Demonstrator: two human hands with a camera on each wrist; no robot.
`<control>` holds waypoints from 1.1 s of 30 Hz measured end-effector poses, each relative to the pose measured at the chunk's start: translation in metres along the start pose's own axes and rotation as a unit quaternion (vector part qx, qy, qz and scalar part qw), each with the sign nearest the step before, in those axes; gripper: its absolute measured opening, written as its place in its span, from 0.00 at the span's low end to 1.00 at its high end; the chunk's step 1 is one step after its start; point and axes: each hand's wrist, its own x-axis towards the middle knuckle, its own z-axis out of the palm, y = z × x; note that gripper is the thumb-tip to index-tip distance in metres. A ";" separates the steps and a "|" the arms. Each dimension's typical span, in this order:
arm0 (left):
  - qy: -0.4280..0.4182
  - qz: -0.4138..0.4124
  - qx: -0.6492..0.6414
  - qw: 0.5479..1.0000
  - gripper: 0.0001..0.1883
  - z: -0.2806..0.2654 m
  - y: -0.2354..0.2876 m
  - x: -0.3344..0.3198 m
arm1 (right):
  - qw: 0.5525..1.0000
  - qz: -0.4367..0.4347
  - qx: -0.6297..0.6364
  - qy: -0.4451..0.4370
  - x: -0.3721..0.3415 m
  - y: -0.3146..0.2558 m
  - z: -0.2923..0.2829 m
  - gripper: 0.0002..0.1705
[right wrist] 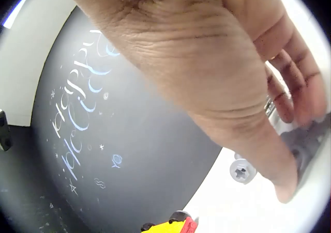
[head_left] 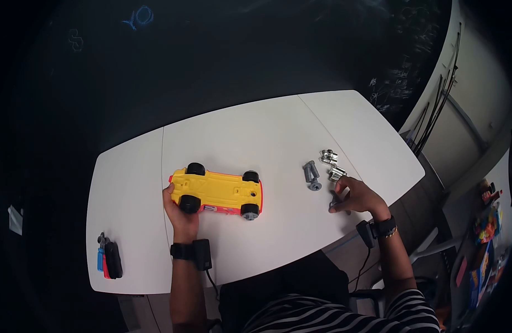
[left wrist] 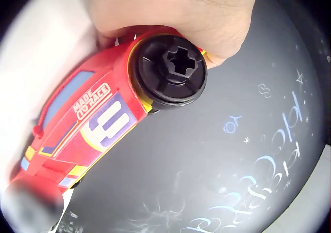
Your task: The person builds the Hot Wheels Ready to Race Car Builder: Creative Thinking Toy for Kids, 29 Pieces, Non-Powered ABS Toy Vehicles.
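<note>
In the head view, a red toy car (head_left: 217,191) lies with its yellow underside up and black wheels showing. My left hand (head_left: 181,213) grips its left end, fingers mostly hidden behind it. Close by in the left wrist view is a black wheel (left wrist: 170,70) with a cross-shaped socket in its hub. At the right, my right hand (head_left: 358,197) pinches a grey plastic piece (head_left: 335,201) between thumb and fingers; its shape is partly covered. Beyond that hand lie grey plastic screws (head_left: 311,176), one head (right wrist: 242,171) showing a cross-shaped recess, and shiny silver parts (head_left: 337,173).
More silver parts (head_left: 328,156) sit farther back on the white table (head_left: 234,133). Near its left edge are tools with blue and red handles (head_left: 102,261) and a black case (head_left: 113,260). A blackboard (head_left: 228,61) stands behind; another table with colourful items (head_left: 489,222) is at right.
</note>
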 end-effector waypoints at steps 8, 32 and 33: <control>0.022 0.008 0.015 1.000 0.27 -0.002 0.000 0.002 | 0.982 0.082 -0.129 -0.108 0.001 -0.021 -0.010 0.35; 0.011 0.007 0.006 1.000 0.28 -0.001 -0.001 0.001 | 0.925 -0.002 0.356 -0.131 0.095 -0.114 0.112 0.21; 0.013 0.007 0.006 1.000 0.28 -0.001 -0.001 0.001 | 0.925 -0.001 0.356 -0.133 0.097 -0.112 0.115 0.21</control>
